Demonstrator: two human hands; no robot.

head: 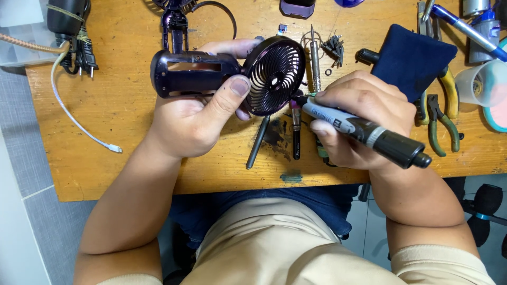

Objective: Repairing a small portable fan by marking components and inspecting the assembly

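L hand (195,113) gripped fan (232,74), R hand (354,119) clamped tool (364,132); scarred wood bench (132,148) centre frame, grey tile floor (21,174) at left.

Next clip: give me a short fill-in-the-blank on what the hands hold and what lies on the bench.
1. The left hand holds a small purple ____.
2. The right hand holds a ____ at the fan's grille.
3. The pliers lie on the ____ side of the bench.
4. The white cable lies on the ____ side.

Missing: fan; pen; right; left
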